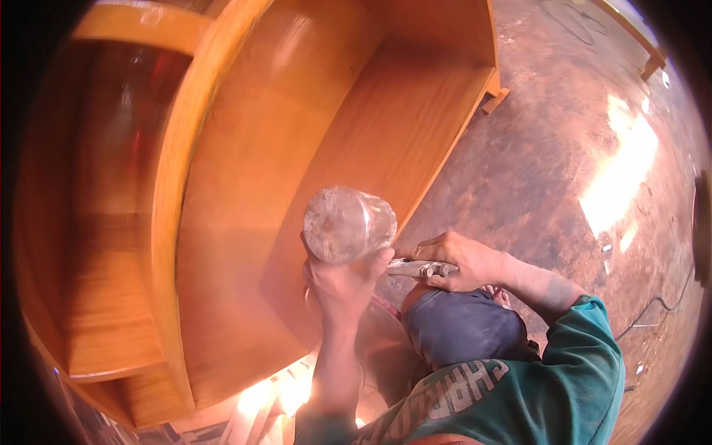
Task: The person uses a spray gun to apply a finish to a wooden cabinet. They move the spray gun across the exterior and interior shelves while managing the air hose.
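My left hand [341, 278] grips a cloudy, dust-coated cylindrical cup [345, 222], held up near the middle of the view. Just to its right, my right hand [463, 263] is closed on the metal body of what looks like a spray gun [415, 268], beside the cup; where the two parts join is hidden. Both hands are in front of a varnished orange wooden cabinet [386, 119] with open compartments, lying across the left and upper view. Pale haze hangs over the cabinet's lower part. A reddish hose, partly hidden, shows below the gun.
A stained floor [519, 170] with bright sunlit patches spans the right. A wooden piece [630, 33] with a leg stands at the upper right, near a coiled cable. Another cable [653, 304] runs along the lower right. Light wooden pieces [263, 411] lie below the cabinet.
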Action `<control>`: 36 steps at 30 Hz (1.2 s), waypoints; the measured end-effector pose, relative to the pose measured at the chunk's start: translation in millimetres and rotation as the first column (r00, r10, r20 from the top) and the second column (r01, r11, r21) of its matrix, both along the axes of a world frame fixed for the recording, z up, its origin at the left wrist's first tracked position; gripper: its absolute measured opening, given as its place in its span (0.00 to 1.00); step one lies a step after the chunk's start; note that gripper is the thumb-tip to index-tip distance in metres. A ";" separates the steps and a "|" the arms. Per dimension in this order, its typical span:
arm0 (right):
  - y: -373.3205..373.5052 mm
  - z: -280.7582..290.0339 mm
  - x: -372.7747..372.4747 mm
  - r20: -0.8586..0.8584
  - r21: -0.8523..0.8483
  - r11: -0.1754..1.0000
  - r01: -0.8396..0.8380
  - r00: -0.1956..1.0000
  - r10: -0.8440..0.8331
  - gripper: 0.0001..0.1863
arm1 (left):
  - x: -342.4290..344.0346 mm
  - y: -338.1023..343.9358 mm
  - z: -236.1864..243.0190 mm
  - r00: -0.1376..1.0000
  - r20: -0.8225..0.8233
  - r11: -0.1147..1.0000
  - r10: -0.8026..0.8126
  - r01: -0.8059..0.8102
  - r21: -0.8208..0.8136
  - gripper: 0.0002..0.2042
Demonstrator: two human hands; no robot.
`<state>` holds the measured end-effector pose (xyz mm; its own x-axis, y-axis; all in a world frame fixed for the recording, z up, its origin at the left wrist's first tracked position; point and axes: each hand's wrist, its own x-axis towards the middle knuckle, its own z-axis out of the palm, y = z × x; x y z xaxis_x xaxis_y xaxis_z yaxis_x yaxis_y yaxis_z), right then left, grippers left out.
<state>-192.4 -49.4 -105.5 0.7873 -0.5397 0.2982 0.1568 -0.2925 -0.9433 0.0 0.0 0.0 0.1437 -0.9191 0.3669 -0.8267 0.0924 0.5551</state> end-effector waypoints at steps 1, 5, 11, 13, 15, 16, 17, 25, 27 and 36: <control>-2.5 7.9 -4.6 -0.068 0.029 0.999 -0.042 0.997 0.044 0.24 | -4.6 1.1 -3.3 0.997 -0.032 0.998 0.063 -0.063 -0.004 0.38; 10.4 -1.2 8.1 0.019 -0.009 0.999 -0.044 0.999 0.044 0.26 | 3.1 17.9 -9.8 0.992 -0.047 0.991 0.121 -0.124 -0.051 0.35; 3.4 19.0 2.5 0.033 -0.058 0.993 -0.102 0.994 0.104 0.32 | 2.6 14.6 22.0 0.929 -0.343 0.967 0.137 -0.201 -0.158 0.34; -1.6 19.1 -3.5 0.053 -0.056 0.994 -0.095 0.994 0.098 0.33 | 20.3 14.0 16.9 0.946 -0.311 0.992 0.089 -0.112 -0.057 0.35; -8.5 14.7 -8.2 0.118 -0.065 0.991 -0.115 0.986 0.122 0.33 | 19.9 8.3 10.7 0.915 -0.383 0.983 0.127 -0.167 -0.074 0.35; -11.4 10.1 -13.5 0.135 -0.065 0.995 -0.077 0.987 0.085 0.33 | 18.6 5.3 10.6 0.907 -0.402 0.983 0.124 -0.169 -0.077 0.34; -12.2 4.8 -18.3 0.179 -0.076 0.997 0.002 0.984 0.012 0.33 | 24.2 7.6 15.3 0.959 -0.240 0.987 0.150 -0.130 0.097 0.30; -103.7 10.6 -59.2 0.544 0.059 0.763 0.643 0.620 -0.565 0.30 | 40.7 58.9 76.0 0.915 0.128 0.737 -0.382 0.218 0.640 0.11; -136.8 25.3 -66.0 0.659 0.048 0.636 0.770 0.455 -0.600 0.28 | 63.4 82.3 90.1 0.789 0.149 0.700 -0.596 0.419 0.578 0.12; -220.6 64.8 -60.9 0.686 0.323 0.335 0.885 0.025 -0.728 0.13 | 118.9 105.1 135.2 0.957 0.199 0.595 -0.209 -0.036 0.803 0.17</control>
<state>-253.4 -269.9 -40.7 -0.5964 -0.5752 0.5599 0.1835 -0.7767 -0.6025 118.9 105.1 135.2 0.0658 -0.8619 -0.5027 -0.9537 -0.2024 0.2223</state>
